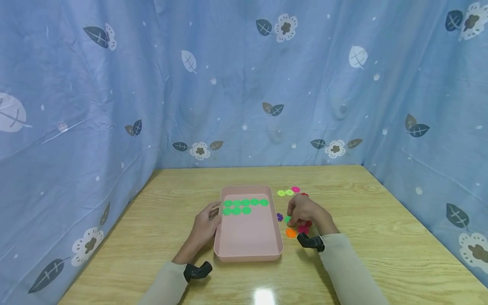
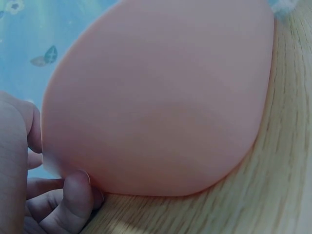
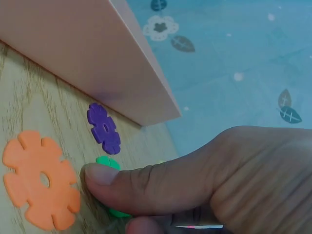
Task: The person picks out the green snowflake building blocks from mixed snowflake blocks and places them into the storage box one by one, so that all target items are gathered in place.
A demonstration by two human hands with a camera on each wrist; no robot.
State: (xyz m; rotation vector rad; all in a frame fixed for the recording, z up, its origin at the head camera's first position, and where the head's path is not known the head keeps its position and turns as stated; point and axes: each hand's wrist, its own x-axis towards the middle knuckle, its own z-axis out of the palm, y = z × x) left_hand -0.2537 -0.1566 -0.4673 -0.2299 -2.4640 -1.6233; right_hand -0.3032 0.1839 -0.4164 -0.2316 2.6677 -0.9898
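Observation:
A shallow pink tray (image 1: 248, 237) stands on the table, with several green flower-shaped discs (image 1: 245, 203) laid in two rows at its far end. My left hand (image 1: 206, 224) holds the tray's left side, fingers bent against the wall (image 2: 165, 107) in the left wrist view. To the right of the tray, my right hand (image 1: 306, 212) pinches a green flower-shaped disc (image 3: 108, 162) low at the table; the thumb covers most of it. Beside that hand lie an orange disc (image 3: 44, 180) and a purple disc (image 3: 103, 127). Red and pink discs are partly hidden under the right hand.
Two yellow-green discs (image 1: 285, 192) and a pink disc (image 1: 295, 189) lie beyond the right hand. The wooden table (image 1: 183, 182) meets a blue patterned curtain (image 1: 244, 84) at the back and sides. Both wrists wear black camera mounts.

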